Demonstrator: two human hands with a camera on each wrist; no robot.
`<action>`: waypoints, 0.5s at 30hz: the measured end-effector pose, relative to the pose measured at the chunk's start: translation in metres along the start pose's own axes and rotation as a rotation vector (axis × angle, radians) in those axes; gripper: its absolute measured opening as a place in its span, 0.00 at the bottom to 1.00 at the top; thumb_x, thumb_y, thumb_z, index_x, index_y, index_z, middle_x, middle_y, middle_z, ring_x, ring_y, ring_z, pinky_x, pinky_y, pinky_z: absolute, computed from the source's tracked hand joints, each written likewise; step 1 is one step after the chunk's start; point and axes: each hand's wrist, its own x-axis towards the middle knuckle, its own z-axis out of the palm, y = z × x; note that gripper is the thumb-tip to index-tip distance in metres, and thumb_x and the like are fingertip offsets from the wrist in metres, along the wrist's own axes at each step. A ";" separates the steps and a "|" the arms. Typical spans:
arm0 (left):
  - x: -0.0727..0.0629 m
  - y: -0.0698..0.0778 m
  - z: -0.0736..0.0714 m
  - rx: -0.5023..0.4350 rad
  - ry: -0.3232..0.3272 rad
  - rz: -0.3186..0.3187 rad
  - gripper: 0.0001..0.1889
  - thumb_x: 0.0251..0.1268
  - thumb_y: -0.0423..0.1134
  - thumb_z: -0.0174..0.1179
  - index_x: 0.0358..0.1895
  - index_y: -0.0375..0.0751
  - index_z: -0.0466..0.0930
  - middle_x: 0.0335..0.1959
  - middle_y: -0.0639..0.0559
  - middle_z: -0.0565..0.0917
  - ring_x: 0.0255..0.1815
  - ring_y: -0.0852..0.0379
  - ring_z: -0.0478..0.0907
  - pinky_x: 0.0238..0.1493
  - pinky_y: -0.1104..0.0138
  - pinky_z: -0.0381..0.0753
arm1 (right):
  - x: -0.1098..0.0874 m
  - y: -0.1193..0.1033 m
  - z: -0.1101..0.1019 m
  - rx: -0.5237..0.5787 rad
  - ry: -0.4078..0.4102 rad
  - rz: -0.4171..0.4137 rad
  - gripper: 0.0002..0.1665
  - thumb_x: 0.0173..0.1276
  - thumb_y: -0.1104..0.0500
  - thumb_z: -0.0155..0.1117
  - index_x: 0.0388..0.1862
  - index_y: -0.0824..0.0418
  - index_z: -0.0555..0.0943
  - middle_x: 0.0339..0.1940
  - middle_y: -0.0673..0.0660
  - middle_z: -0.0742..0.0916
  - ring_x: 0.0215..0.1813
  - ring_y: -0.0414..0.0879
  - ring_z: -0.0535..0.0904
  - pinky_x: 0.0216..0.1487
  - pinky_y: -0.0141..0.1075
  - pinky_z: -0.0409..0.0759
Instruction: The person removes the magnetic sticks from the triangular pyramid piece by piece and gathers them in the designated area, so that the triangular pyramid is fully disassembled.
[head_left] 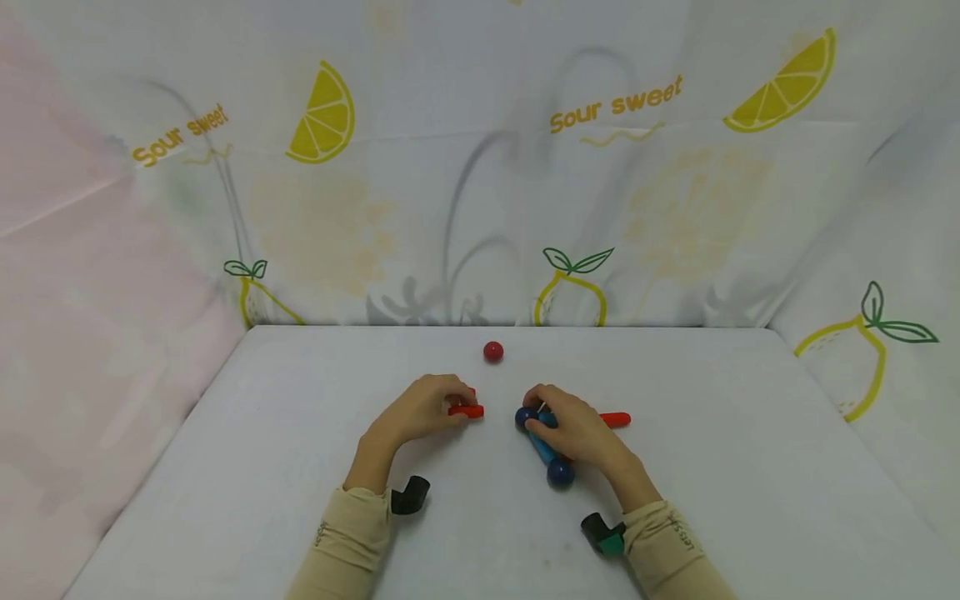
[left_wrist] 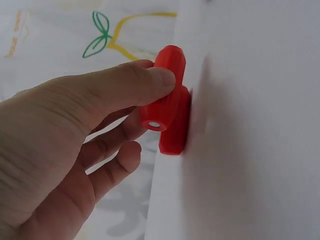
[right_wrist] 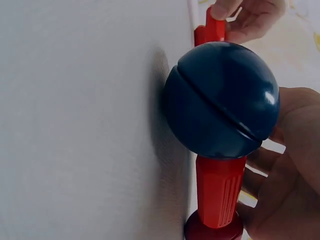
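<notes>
My left hand (head_left: 431,408) pinches a short red magnetic rod (left_wrist: 165,95) between thumb and fingers; its near end shows a small metal disc. Just behind and against it, a second red rod (left_wrist: 175,125) lies close to the tabletop. My right hand (head_left: 573,425) grips a blue ball (head_left: 527,417) with thumb and fingertips. From that ball a light-blue rod (head_left: 542,448) runs to another blue ball (head_left: 560,474) nearer me. In the right wrist view, a red rod (right_wrist: 220,192) joins the large blue ball (right_wrist: 222,100) to a dark red ball (right_wrist: 215,230).
A loose red ball (head_left: 493,352) sits toward the back of the white table (head_left: 225,467). Another red rod (head_left: 616,420) sticks out to the right of my right hand. Printed cloth (head_left: 450,167) hangs behind the table and along both sides.
</notes>
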 end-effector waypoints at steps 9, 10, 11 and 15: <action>-0.002 -0.017 0.002 0.001 0.051 -0.062 0.08 0.55 0.33 0.67 0.38 0.48 0.85 0.33 0.59 0.80 0.33 0.61 0.73 0.37 0.71 0.73 | -0.004 0.014 -0.013 -0.038 -0.037 -0.023 0.13 0.66 0.58 0.61 0.50 0.57 0.77 0.45 0.50 0.83 0.48 0.44 0.78 0.53 0.43 0.77; -0.002 -0.018 0.002 0.005 0.057 -0.062 0.08 0.55 0.34 0.67 0.38 0.48 0.85 0.33 0.59 0.80 0.34 0.61 0.73 0.37 0.71 0.73 | -0.005 0.015 -0.014 -0.039 -0.044 -0.020 0.12 0.66 0.58 0.61 0.48 0.56 0.77 0.43 0.49 0.83 0.47 0.43 0.78 0.52 0.42 0.77; -0.002 -0.018 0.003 0.008 0.064 -0.063 0.08 0.55 0.34 0.67 0.38 0.48 0.85 0.33 0.59 0.80 0.34 0.61 0.73 0.38 0.70 0.73 | -0.004 0.017 -0.014 -0.042 -0.050 -0.019 0.11 0.66 0.58 0.61 0.47 0.56 0.78 0.42 0.49 0.82 0.46 0.42 0.77 0.52 0.42 0.77; -0.001 -0.020 0.006 0.045 0.096 -0.050 0.08 0.55 0.35 0.68 0.39 0.49 0.85 0.34 0.58 0.80 0.36 0.60 0.73 0.42 0.66 0.74 | -0.004 0.020 -0.015 -0.036 -0.059 -0.059 0.09 0.67 0.58 0.61 0.45 0.55 0.78 0.41 0.48 0.83 0.44 0.41 0.77 0.50 0.41 0.77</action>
